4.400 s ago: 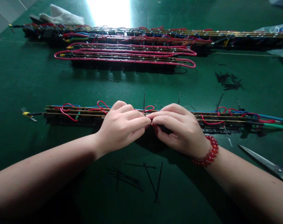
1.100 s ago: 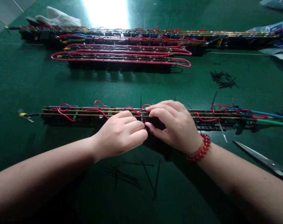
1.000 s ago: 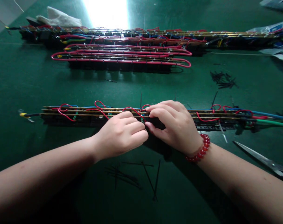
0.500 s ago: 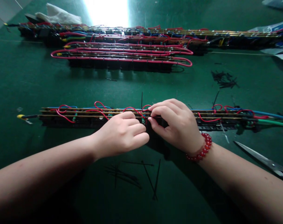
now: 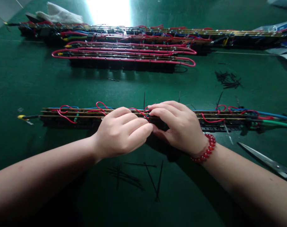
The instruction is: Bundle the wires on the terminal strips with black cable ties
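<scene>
A long black strip assembly (image 5: pixel 60 122) with brass-coloured rails and red wire loops (image 5: pixel 101 105) lies crosswise before me. My left hand (image 5: pixel 124 134) rests over its front edge, fingers closed and bent down; what they pinch is hidden. My right hand (image 5: pixel 176 123), wearing a red bead bracelet (image 5: pixel 207 151), arches over the rails with its fingers at the back and thumb at the front. The fingertips of both hands come together near a red wire. Just behind them a thin black cable tie (image 5: pixel 144 100) sticks up, and more ties stand along the strip.
Loose black cable ties (image 5: pixel 128 179) lie on the green table (image 5: pixel 27 78) near me, and a pile of short black pieces (image 5: pixel 228 79) lies at the back right. Scissors (image 5: pixel 263 159) lie at right. Similar wired assemblies (image 5: pixel 124 58) and a white cloth (image 5: pixel 59 14) are at the back.
My left fingers have stretched out toward the right and now meet the right thumb. The right hand has barely moved; its thumb has shifted slightly down.
</scene>
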`<state>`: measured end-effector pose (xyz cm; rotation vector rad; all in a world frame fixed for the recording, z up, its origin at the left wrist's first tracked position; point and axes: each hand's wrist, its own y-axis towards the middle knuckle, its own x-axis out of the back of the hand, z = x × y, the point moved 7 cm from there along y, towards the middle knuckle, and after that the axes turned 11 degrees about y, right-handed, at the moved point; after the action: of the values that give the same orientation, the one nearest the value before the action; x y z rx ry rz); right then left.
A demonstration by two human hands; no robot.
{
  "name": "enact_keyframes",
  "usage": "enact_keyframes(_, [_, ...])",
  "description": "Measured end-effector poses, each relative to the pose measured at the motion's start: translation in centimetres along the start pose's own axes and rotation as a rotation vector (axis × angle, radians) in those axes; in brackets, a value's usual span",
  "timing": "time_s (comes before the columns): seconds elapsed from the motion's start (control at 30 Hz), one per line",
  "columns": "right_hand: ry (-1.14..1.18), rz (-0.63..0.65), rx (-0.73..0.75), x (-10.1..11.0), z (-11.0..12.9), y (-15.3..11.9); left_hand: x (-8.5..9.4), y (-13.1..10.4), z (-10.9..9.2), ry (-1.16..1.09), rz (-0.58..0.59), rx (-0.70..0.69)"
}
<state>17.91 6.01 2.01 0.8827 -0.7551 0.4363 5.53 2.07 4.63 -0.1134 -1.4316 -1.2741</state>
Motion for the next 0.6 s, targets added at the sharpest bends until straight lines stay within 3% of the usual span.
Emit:
enact_keyframes(0.27, [-0.06,0.033,-0.027,-0.3,-0.03,-0.1,-0.62,-0.27,-0.19,-0.082,0.061,-0.054])
enact_keyframes(0.6, [-0.068,0.05,-0.015,-0.36,0.05,-0.06,-0.69,-0.52,-0.28,-0.04,0.054,-0.064])
